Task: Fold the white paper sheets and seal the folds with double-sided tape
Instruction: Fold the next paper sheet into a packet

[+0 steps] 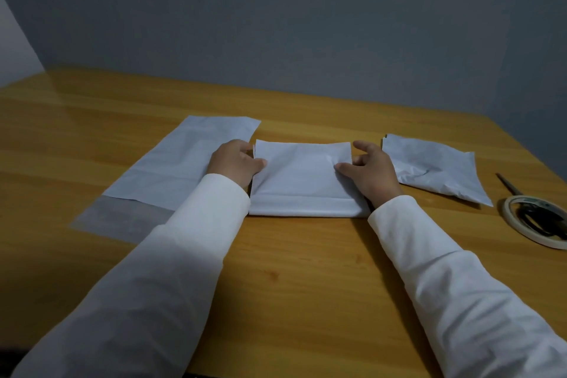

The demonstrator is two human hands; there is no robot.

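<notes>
A folded white paper sheet [302,181] lies in the middle of the wooden table [276,270]. My left hand [234,163] grips its left edge, thumb on top and fingers under the side. At the right edge my right hand [369,170] pinches the paper, thumb on top, with the index finger raised. A flat, unfolded white sheet [184,160] lies to the left, partly under my left arm. To the right sits a crumpled folded sheet [432,166]. A roll of double-sided tape [535,221] rests at the far right.
Scissors [515,193] lie at the right edge, their handles inside the tape roll. A grey wall stands behind the table's far edge. Bare wood shows in front of the folded sheet, between my white sleeves.
</notes>
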